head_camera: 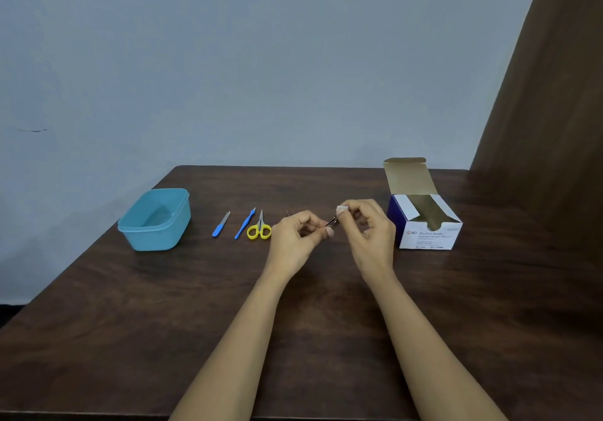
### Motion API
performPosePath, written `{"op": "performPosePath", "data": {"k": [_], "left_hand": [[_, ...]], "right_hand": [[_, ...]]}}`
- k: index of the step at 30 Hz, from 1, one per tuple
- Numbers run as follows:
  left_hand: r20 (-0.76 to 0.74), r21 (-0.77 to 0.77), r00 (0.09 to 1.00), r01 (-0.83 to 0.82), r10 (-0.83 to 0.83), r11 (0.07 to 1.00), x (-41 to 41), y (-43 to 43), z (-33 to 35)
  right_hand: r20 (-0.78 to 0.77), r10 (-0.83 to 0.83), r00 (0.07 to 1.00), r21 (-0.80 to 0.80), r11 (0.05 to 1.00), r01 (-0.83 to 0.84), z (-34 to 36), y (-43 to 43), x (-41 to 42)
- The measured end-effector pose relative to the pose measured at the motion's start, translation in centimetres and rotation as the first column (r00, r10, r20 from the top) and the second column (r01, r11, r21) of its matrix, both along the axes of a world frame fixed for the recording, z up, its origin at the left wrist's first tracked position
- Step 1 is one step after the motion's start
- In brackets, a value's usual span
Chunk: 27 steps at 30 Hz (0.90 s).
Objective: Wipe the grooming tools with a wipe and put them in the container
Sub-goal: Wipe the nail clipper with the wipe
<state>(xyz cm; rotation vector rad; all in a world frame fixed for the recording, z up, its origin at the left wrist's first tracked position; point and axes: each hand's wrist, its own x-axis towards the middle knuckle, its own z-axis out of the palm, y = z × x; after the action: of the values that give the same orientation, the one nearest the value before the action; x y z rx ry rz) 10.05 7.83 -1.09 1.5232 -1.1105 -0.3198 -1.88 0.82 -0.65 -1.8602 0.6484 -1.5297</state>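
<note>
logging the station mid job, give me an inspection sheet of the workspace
surface: dark wooden table
job's things: blue container without lid; to its right a blue file, blue pusher and yellow scissors in a row; open alcohol swab box at far right
clutter: nothing seen
hands: left hand pinches a small metal tool; right hand pinches a white wipe at its tip
cables: nothing seen
surroundings: pale wall behind, brown curtain at right
</note>
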Motion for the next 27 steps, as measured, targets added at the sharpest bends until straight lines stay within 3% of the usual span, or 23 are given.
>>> {"op": "performPosePath", "data": {"k": [5, 12, 25, 27], "left_hand": [[-0.019, -0.021, 1.0, 0.015, -0.015, 1.0, 0.0, -0.11, -0.17], [-0.008, -0.001, 1.0, 0.016, -0.016, 1.0, -0.14, -0.2, -0.33], [-0.019, 0.064, 1.0, 0.015, -0.014, 0.998, -0.42, -0.23, -0.2], [-0.025, 0.074, 1.0, 0.011, -0.009, 0.997, -0.37, -0.2, -0.26]], "right_hand": [[0.116, 0.031, 0.993, 0.24, 0.969, -0.058, 0.38, 0.24, -0.01], [0.284, 0.019, 0.959, 0.524, 0.834, -0.172, 0.91, 0.22, 0.2], [0.28, -0.049, 0.959, 0.695, 0.699, -0.167, 0.96, -0.16, 0.21], [0.341, -0.083, 0.936, 0.728, 0.653, -0.208, 0.97, -0.55, 0.08]]}}
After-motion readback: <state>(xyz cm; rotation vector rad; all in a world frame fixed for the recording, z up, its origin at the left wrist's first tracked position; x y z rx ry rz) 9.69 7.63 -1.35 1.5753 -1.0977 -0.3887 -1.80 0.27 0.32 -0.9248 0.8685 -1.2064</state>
